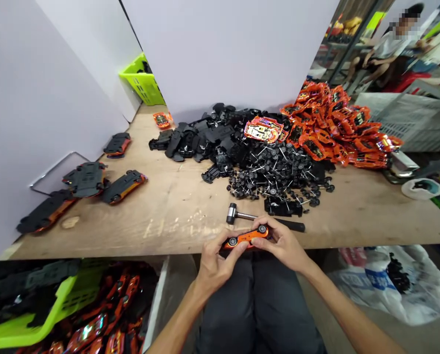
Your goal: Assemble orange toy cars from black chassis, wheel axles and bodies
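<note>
Both my hands hold a small orange toy car (pixel 246 238) at the near edge of the wooden table (pixel 175 206), above my lap. My left hand (pixel 215 263) grips its left end with curled fingers. My right hand (pixel 283 244) pinches its right end near a wheel. The car lies on its side, with two black wheels showing. Just behind my hands a small hammer (pixel 258 218) with a black head and grip lies on the table.
Mid-table sit heaps of black chassis parts (pixel 205 135), wheels on axles (pixel 275 177) and orange car bodies (pixel 334 125). Several assembled cars (pixel 124 186) lie upside down at left. Green baskets (pixel 39 314) of cars stand below left, a white bag (pixel 389 282) lies right, and a person (pixel 389 49) sits far right.
</note>
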{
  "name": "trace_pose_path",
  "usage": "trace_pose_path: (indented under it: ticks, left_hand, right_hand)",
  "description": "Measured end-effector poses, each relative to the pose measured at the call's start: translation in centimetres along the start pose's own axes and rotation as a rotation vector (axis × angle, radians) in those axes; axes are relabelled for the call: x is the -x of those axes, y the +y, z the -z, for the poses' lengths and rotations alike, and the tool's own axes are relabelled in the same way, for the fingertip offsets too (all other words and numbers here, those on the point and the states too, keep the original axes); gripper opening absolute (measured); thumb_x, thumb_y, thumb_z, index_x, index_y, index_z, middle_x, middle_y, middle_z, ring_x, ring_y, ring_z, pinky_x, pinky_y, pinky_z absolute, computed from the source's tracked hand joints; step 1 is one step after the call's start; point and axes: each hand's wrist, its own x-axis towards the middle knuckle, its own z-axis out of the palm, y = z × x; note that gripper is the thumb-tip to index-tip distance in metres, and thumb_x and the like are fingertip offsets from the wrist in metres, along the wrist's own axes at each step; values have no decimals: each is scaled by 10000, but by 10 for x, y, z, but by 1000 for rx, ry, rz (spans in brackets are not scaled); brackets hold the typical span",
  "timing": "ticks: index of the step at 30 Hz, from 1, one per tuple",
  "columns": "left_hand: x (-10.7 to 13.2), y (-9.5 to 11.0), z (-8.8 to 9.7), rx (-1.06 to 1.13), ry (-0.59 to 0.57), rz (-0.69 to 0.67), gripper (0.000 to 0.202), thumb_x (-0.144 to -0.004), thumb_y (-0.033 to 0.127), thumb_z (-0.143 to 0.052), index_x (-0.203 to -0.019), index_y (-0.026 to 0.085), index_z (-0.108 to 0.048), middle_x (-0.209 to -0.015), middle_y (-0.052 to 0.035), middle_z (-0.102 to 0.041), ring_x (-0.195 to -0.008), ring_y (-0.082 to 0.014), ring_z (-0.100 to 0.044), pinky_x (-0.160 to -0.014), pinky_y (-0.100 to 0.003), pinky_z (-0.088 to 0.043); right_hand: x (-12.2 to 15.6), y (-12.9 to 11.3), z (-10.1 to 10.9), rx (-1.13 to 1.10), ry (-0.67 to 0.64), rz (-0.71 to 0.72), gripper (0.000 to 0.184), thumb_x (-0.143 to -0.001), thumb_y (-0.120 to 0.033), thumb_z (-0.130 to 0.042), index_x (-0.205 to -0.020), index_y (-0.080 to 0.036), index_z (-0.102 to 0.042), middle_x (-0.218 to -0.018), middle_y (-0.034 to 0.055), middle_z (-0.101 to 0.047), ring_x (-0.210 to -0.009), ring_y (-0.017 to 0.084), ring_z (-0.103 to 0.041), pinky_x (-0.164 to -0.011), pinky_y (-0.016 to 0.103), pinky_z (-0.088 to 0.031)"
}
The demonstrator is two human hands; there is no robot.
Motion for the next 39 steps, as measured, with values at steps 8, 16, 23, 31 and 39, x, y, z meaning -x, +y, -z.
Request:
trace_pose_path:
  ticks: [8,16,23,31,39]
  left_hand:
    - [-17,24,6,-565,-234,-263,327,-922,327,-714,-1198,187,-610,-1024,-107,-757,-894,-271,-735,-806,-377,-558]
    - [-17,16,-20,-969,39,-466,174,-975,382,-647,-942,217,-605,-791,-75,-719,-710,-268,-692,-657,-359,-497]
    - [-7,26,-9,-495,100,-218,226,-874,367,-767,-1036,230,-689,-879,-51,-757,-759,-230,-704,-722,-338,-539]
    - [-2,38,-25,625,275,276,569,-740,608,-844,-1089,212,-631,-1066,-90,-738,-1018,-269,-707,-918,-391,-557]
    - [2,26,1,107,40,214,276,-945,467,-699,-957,192,-683,-922,-45,-723,-853,-198,-646,-788,-300,-489]
  right_hand:
    - [1,-1,-11,26,100,58,187,-952,-385,-727,-1063,-240,-690,-1032,24,-679,-949,196,-637,-854,296,-501]
    - [8,7,-14,102,245,116,250,-861,-337,-826,-1051,-236,-697,-989,16,-715,-909,204,-678,-839,317,-533]
    - [25,-6,-20,58,361,206,395,-861,-382,-833,-1207,-265,-684,-1182,55,-729,-1077,237,-709,-966,351,-572]
    - [22,4,-44,93,397,240,292,-979,-339,-678,-1265,-289,-659,-1215,69,-742,-1103,272,-726,-964,391,-617]
    - [13,-13,-1,360,51,320,309,-982,-173,-647,-1253,-307,-708,-1122,51,-758,-1031,250,-705,-913,390,-601]
